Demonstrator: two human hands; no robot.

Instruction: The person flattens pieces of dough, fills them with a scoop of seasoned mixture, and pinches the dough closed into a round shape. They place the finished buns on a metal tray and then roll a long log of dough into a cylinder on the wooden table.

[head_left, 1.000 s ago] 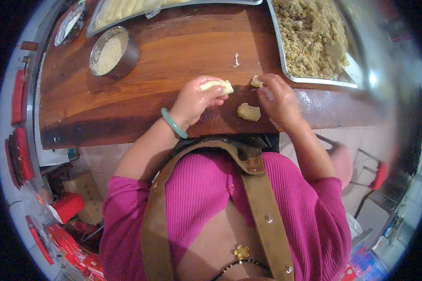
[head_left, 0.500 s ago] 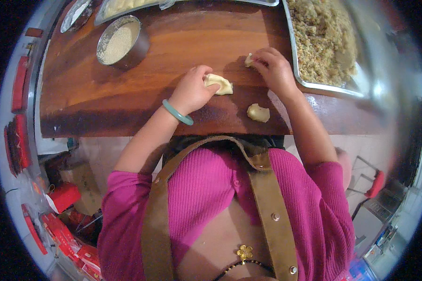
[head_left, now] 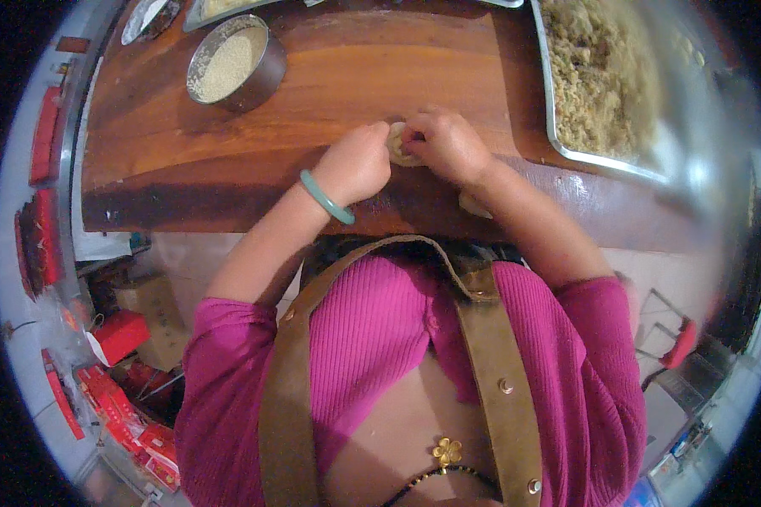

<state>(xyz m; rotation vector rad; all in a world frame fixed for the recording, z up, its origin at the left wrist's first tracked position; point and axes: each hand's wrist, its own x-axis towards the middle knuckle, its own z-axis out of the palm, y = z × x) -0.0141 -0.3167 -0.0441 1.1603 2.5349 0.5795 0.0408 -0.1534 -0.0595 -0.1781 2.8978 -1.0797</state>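
Two bare hands are meeting over a wooden table [head_left: 313, 76], near its front edge, both working at one pale piece of dough [head_left: 400, 155] that is sitting between them. The left hand [head_left: 355, 163] is reaching in from the lower left, back of the hand up, its fingers curling closed around the near side of the dough and keeping hold of it; the fingertips are hiding from the camera. The right hand [head_left: 451, 148] is angling in from the lower right, wrist bending inward, thumb and fingers bunching close together and touching the dough; whether they are pinching it or only pressing, one cannot tell. A green bangle [head_left: 326, 198] is circling the left wrist.

Half a second earlier the hands were working apart, the right one pinching a small scrap nearer the metal tray of crumbly filling [head_left: 600, 84]; now it is joining the left at the dough, and the scrap is no longer showing separately. A second piece of dough [head_left: 475, 205], lying fully visible then, is now peeking out from beneath the right wrist. Farther back on the left, a round pan of pale grains [head_left: 237, 63] is standing on the table.
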